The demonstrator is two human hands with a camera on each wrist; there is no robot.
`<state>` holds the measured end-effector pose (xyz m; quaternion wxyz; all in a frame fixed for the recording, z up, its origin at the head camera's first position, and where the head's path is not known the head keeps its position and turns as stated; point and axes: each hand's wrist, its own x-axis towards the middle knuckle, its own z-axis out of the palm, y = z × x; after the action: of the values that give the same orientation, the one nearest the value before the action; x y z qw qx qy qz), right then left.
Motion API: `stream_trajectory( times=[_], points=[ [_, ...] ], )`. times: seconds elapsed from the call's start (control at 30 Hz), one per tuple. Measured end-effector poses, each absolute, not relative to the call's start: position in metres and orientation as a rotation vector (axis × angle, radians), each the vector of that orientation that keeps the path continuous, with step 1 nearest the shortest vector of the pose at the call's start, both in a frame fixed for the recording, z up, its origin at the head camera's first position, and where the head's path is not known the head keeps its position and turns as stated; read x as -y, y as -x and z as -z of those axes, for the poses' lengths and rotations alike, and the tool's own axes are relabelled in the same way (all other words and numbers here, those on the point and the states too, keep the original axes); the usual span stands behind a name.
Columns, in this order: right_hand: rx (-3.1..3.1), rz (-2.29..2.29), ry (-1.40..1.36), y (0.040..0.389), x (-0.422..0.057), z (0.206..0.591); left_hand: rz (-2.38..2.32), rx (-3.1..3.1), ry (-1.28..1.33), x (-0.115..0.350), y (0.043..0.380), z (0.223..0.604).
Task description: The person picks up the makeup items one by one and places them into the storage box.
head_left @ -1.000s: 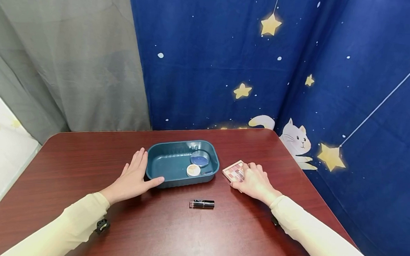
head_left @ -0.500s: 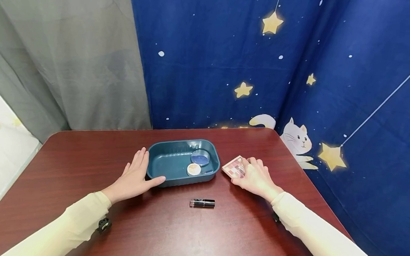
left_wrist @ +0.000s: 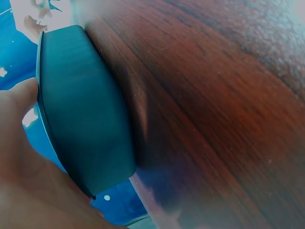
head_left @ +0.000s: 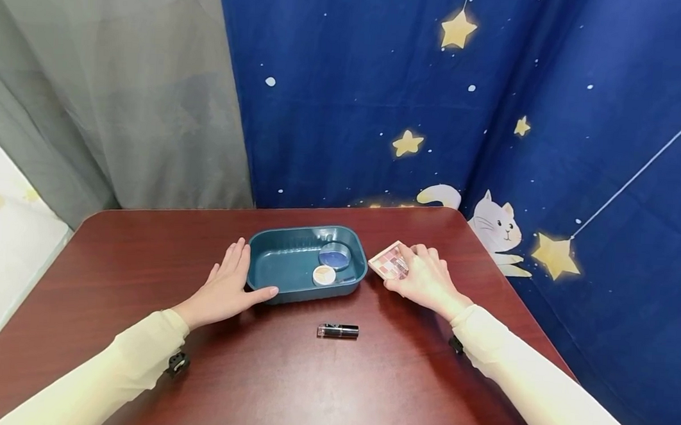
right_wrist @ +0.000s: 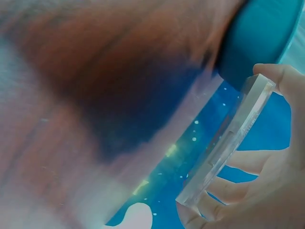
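Observation:
My right hand [head_left: 429, 281] pinches an eyeshadow palette [head_left: 385, 263] between thumb and fingers, just right of a teal plastic bin [head_left: 295, 295]. In the right wrist view the clear-edged palette [right_wrist: 226, 143] is tilted and raised above the table, beside the bin's end. My left hand [head_left: 223, 290] lies with straight fingers along the bin's left end, the thumb at its front rim. Inside the bin, toward the right, are a round blue container [head_left: 335, 257] with a clear wall and a small round white-rimmed pot [head_left: 323, 276].
A black lipstick tube [head_left: 339, 331] with a clear end lies on the red-brown table [head_left: 285, 389] in front of the bin. Behind the table's far edge hang a grey curtain [head_left: 150, 100] and a blue star-printed curtain [head_left: 346, 110].
My right hand has lifted the palette off the table and tilted it, bringing it slightly nearer the bin. The left hand stays at the bin. The head view has shifted a little.

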<state>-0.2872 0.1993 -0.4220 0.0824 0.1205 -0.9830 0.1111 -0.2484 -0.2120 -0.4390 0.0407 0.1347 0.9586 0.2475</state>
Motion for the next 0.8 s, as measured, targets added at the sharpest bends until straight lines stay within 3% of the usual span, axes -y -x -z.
stream_trajectory(
  times=[0.8],
  points=[
    [2.847,-0.439,-0.561,0.308,-0.159,0.39,-0.666,-2.918,-0.405,0.214,0.25,0.432]
  ],
)
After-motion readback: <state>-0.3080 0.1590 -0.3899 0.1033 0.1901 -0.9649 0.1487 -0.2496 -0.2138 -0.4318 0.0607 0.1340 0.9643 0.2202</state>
